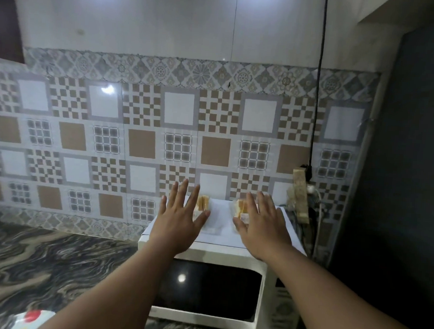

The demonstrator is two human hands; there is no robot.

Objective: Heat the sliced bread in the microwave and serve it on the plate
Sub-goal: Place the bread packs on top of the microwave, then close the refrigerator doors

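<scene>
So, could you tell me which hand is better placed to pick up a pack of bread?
Either, probably: the left hand is spread over the left bread pack and the right hand over the right bread pack, both atop the microwave.

no legible text, label on bread packet (243, 211) too blurred

We see two bare forearms with no sleeves, watch or rings, ending in the left hand (178, 219) and right hand (263, 224).
</scene>
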